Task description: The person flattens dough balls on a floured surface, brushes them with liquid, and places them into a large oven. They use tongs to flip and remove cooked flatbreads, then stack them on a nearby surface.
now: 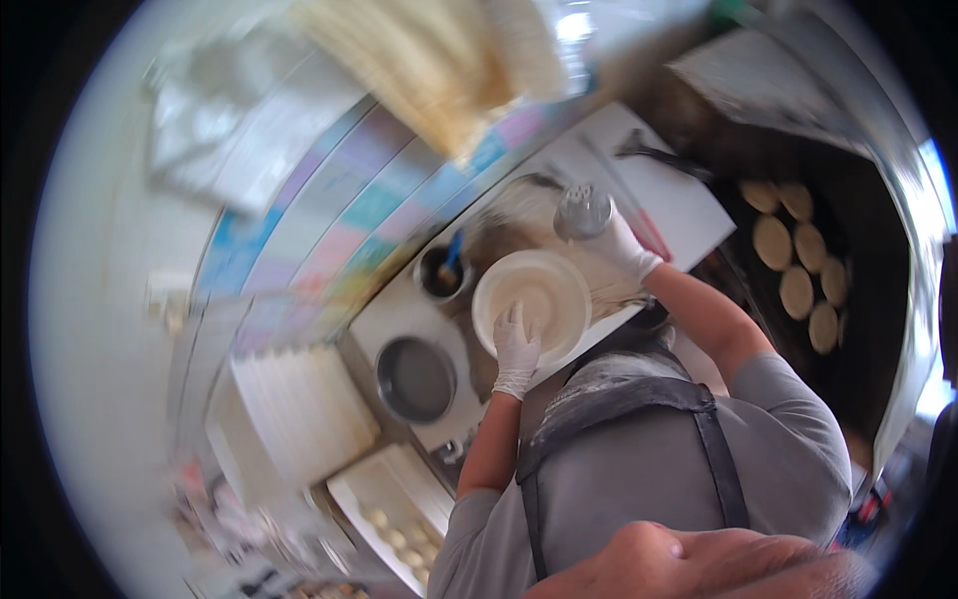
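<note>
My left hand (518, 346), in a white glove, reaches over the near rim of a round white bowl (485, 288). Its fingers are spread inside, against a pale surface, and no object shows in them. My right hand (623, 238), also gloved, grips a clear shaker with a perforated lid (585, 208) beyond the bowl and to its right. Below the bowl, my dark apron (636, 397) carries white powder.
A cup (440, 278) holding a blue-handled brush (453, 253) and a round metal pan (416, 380) stand left on the worktop (673, 202). Several flat dough rounds (772, 243) lie on a dark griddle (872, 299) at right. Dough balls (397, 539) sit in a tray lower left.
</note>
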`<act>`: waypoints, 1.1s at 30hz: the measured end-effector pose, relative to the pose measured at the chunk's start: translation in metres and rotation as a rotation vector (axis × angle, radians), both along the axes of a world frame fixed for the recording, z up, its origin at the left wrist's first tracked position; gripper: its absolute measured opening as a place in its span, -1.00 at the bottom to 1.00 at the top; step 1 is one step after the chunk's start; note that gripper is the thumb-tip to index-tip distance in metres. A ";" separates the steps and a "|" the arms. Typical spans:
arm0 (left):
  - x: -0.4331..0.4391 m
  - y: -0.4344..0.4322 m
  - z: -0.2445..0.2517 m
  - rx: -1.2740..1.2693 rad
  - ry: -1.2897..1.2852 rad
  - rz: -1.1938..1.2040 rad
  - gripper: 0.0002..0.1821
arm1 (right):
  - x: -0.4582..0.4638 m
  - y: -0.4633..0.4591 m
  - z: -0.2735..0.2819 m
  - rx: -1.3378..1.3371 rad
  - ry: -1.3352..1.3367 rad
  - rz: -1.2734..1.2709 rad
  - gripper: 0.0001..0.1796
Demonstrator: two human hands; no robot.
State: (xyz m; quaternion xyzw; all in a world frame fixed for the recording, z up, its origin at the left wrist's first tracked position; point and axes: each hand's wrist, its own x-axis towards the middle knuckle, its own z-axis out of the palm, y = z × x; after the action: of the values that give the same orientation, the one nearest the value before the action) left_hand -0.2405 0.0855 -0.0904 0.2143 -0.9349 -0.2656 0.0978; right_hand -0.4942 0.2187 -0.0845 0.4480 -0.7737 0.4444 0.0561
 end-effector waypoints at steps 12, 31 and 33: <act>0.414 -0.089 0.022 -0.527 -0.162 1.009 -0.62 | -0.005 -0.131 -0.061 -0.403 -0.910 0.084 -0.35; 0.411 -0.072 0.097 0.813 1.226 1.329 -0.54 | 0.066 -0.204 0.042 0.000 -1.053 0.211 -0.77; 0.342 -0.079 0.101 1.203 1.343 0.805 -0.52 | 0.058 -0.183 0.047 0.082 -1.014 0.067 -0.81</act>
State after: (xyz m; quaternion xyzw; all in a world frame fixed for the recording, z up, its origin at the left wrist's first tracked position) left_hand 0.1011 0.0067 0.0108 0.3350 -0.2518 -0.7101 0.5658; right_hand -0.4360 0.0355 -0.0371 0.2024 -0.7056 0.5767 -0.3585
